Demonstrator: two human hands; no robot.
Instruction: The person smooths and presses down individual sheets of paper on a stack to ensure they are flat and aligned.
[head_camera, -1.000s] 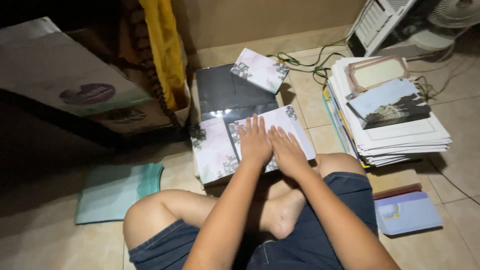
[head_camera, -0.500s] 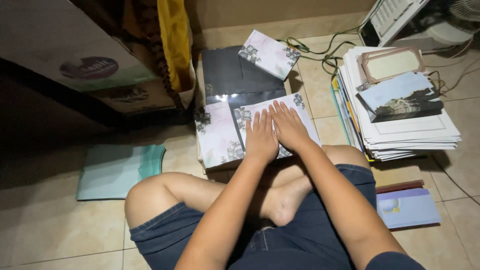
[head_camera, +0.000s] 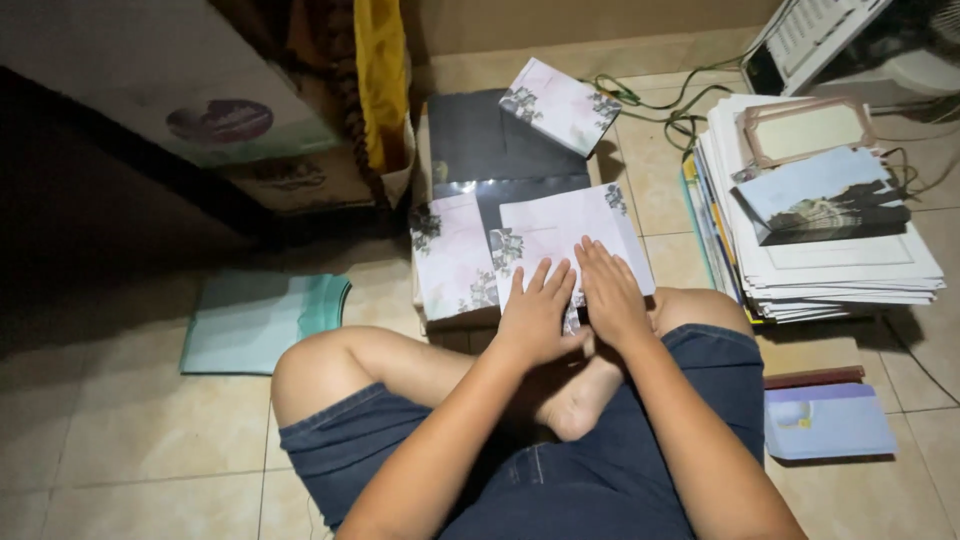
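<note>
Fingers (head_camera: 548, 285) of the left hand (head_camera: 535, 320) spread flat, pressing down on the near edge of a pale floral-printed sheet (head_camera: 560, 240); fingers (head_camera: 600, 270) of the right hand (head_camera: 612, 300) likewise flat and extended on the same sheet, just beside the left, thumbs nearly touching. No grasp, only palms and fingers laid open on the paper. Sheet resting tilted atop a dark flat box (head_camera: 480, 135) on the floor, directly ahead of crossed bare legs in denim shorts (head_camera: 600, 470), a bare foot (head_camera: 580, 400) tucked just under the hands. Touching the sheet's left side, a second floral sheet (head_camera: 450, 260), overhanging the near left corner of the box. At the far right corner of the box, a smaller floral packet (head_camera: 560, 105), tilted. Farther right, a tall stack of white paper and card (head_camera: 850, 265) topped with a pink-bordered frame-like card (head_camera: 805, 130) and a blue-and-dark printed card (head_camera: 820, 195). Near the right knee, on the tiled floor (head_camera: 130, 440), a pale blue booklet (head_camera: 825, 420) beside a dark red strip (head_camera: 810, 377). Well to the left, a teal folder (head_camera: 260, 320) flat on the tiles. Beyond, a yellow cloth (head_camera: 382, 80) hanging beside a cardboard box (head_camera: 180, 100), and green cables (head_camera: 660, 100) by a white appliance (head_camera: 830, 35) at the far right corner.
</note>
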